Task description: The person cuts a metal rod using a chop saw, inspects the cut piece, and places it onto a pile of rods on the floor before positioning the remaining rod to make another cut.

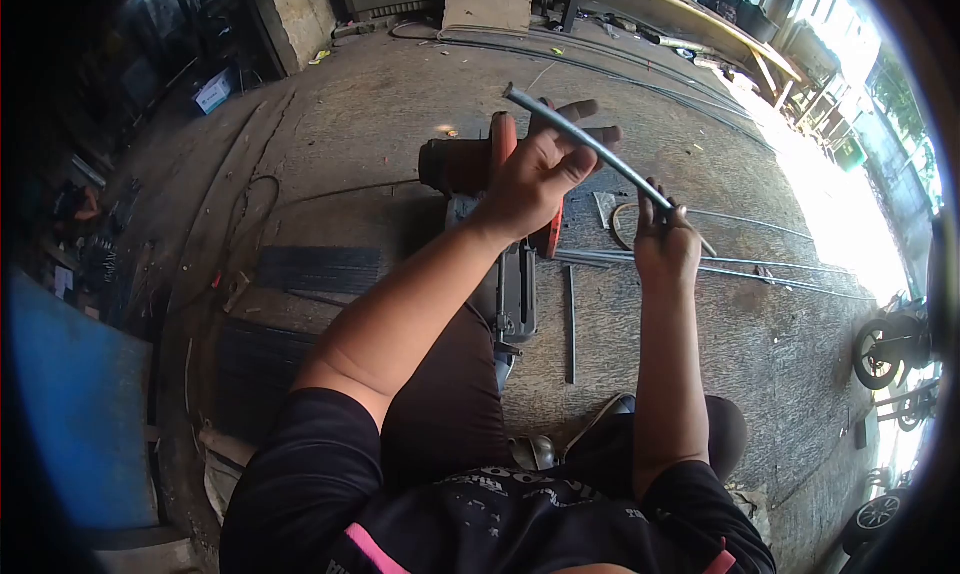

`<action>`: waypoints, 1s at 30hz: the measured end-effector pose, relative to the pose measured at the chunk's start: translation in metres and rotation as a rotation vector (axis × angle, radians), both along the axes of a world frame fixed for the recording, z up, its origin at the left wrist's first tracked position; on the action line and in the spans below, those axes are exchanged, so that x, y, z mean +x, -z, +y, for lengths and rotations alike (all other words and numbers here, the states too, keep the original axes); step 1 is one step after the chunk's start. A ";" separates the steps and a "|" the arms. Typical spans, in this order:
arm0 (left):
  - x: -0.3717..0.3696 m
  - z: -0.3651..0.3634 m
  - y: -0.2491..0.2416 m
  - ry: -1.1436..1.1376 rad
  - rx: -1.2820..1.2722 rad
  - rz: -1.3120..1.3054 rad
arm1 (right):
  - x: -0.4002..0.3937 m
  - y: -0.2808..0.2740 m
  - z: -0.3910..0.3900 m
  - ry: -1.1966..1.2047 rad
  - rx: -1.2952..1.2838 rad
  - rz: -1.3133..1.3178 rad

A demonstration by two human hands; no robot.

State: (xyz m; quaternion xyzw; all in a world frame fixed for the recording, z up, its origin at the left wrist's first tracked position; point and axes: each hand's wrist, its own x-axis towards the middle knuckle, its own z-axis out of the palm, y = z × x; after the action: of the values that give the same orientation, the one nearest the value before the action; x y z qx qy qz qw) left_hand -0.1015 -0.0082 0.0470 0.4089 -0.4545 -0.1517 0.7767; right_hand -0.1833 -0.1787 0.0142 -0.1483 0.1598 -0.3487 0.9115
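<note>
- The metal rod (629,175) is slanting above the floor (760,314), between both hands.
- The right hand (668,244) is pinching its lower end.
- The left hand (535,179) is steadying it, fingers spreading.
- The orange-red machine (503,139) is sitting beneath.

at twelve o'clock the left hand (535,179) partly hides the curved orange guard (503,137); at eight the dark left edge cuts the flat blue panel (80,414); at six the white shirt lettering (545,486) is unreadably small.

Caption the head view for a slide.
Both hands, left and right, hold a metal rod beside an orange-guarded machine.
</note>
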 end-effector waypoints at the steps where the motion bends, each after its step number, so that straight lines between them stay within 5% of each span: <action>1: -0.002 -0.001 -0.002 -0.109 0.046 -0.019 | 0.001 0.005 0.004 -0.037 -0.013 0.017; 7: 0.008 0.010 -0.007 -0.298 -0.028 0.028 | -0.006 0.026 0.030 -0.409 -0.050 0.163; 9: 0.011 0.016 -0.008 -0.353 -0.005 0.009 | -0.012 0.021 0.035 -0.809 -0.131 0.145; 11: 0.017 0.023 -0.005 -0.398 0.121 -0.070 | -0.014 0.013 0.039 -0.761 -0.228 0.316; 14: 0.015 0.026 -0.006 -0.392 0.214 -0.157 | -0.015 0.012 0.043 -0.365 -0.920 0.391; 15: 0.012 0.027 -0.009 -0.402 0.228 -0.164 | -0.015 0.013 0.045 -0.361 -0.921 0.396; 17: 0.009 0.027 -0.012 -0.410 0.237 -0.175 | -0.014 0.014 0.048 -0.390 -1.329 0.384; 19: 0.009 0.027 -0.012 -0.417 0.227 -0.108 | -0.019 0.011 0.057 -0.506 -1.296 0.333; 21: 0.005 0.033 -0.022 -0.476 0.324 -0.135 | -0.021 0.010 0.067 -0.696 -0.973 0.202; 23: 0.010 0.037 -0.019 -0.535 0.427 -0.163 | -0.020 0.018 0.065 -0.704 -1.032 0.234; 25: 0.028 0.036 -0.005 -0.107 0.128 -0.095 | -0.022 0.023 0.066 -0.793 -0.938 0.205; 30: 0.015 0.033 -0.019 0.079 -0.160 0.277 | -0.023 0.028 0.091 -0.800 -0.847 0.145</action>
State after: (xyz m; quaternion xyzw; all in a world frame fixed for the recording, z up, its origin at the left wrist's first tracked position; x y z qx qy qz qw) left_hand -0.0863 0.0246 0.0664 0.3027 -0.3693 -0.2007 0.8554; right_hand -0.2068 -0.0880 -0.0135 -0.5719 0.0000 -0.0002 0.8203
